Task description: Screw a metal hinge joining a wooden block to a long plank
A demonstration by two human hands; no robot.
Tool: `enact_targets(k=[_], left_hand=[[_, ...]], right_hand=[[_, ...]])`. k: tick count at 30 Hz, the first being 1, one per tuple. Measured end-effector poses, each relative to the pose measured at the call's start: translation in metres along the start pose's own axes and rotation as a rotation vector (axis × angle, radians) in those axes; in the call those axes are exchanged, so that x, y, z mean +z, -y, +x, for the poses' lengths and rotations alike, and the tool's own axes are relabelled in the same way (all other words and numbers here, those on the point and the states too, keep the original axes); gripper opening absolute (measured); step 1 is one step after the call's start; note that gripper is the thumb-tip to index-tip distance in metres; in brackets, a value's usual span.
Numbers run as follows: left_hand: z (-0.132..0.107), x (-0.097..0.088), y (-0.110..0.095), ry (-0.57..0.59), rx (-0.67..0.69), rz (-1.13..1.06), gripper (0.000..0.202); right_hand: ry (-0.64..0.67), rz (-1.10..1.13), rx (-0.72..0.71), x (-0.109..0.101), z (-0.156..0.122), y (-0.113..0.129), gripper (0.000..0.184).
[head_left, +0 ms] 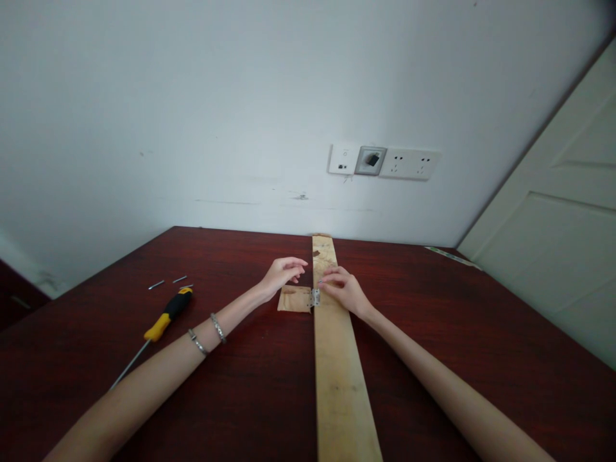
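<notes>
Fingers of the right hand [344, 292] rest slightly spread on a long pale wooden board [339, 378], just beside a small steel hinge [314, 297] set between the board's edge and a short wooden piece [294, 299]. The left hand's [283, 274] fingers curl open just above that piece, gripping nothing. Farther left, a yellow-and-black screwdriver [168, 314] and screws [156, 284] lie on the dark red counter [240, 256].
</notes>
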State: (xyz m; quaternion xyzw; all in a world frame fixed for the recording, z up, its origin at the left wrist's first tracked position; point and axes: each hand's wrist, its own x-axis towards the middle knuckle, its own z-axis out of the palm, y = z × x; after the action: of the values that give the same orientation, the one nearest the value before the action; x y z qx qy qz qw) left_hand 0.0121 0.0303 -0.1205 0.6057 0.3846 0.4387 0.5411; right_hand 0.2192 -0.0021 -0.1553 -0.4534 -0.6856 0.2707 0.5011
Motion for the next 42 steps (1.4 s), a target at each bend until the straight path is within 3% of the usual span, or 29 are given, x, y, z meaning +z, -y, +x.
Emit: enact_targets(k=[42], left_hand=[[0.0045, -0.0059, 0.0085, 0.038, -0.061, 0.039, 0.020]], right_hand=[[0.074, -0.215, -0.025, 0.0052, -0.0037, 0.0000, 0.011]])
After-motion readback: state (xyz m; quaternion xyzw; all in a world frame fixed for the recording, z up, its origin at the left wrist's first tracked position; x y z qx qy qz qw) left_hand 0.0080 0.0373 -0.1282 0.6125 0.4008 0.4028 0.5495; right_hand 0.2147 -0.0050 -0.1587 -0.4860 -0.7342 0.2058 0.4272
